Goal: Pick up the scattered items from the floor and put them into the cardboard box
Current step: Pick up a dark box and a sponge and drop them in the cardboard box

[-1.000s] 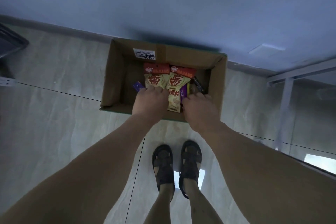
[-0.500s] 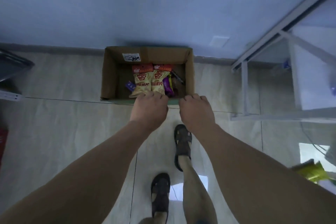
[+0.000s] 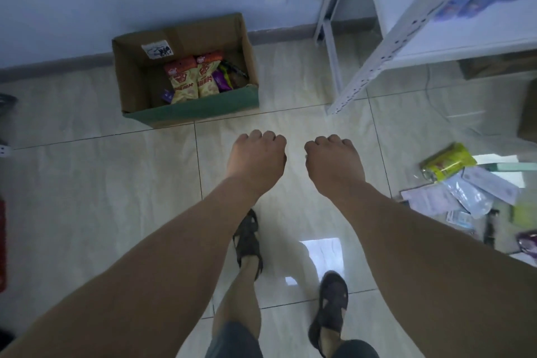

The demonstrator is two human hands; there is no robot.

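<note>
The open cardboard box (image 3: 136, 75) stands against the blue wall, up and left of my hands. Inside lie two red-and-yellow snack bags (image 3: 181, 83), a purple packet (image 3: 220, 80) and a few darker items. My left hand (image 3: 255, 160) and my right hand (image 3: 334, 163) hang side by side over bare tile, well short of the box, fingers loosely curled down and holding nothing. On the floor at the right lie scattered items: a yellow-green pouch (image 3: 446, 161), clear plastic packets (image 3: 467, 197), white paper sheets (image 3: 430, 200) and a purple packet (image 3: 529, 244) at the frame edge.
A white metal shelf frame (image 3: 377, 46) stands at the upper right, its leg reaching the floor right of the box. My sandalled feet (image 3: 247, 238) are below my hands. A red object (image 3: 2, 244) sits at the left edge.
Both hands have come out of the box empty and pulled back. I have stepped away and turned right, so the box is farther off and the scattered items have come into view.
</note>
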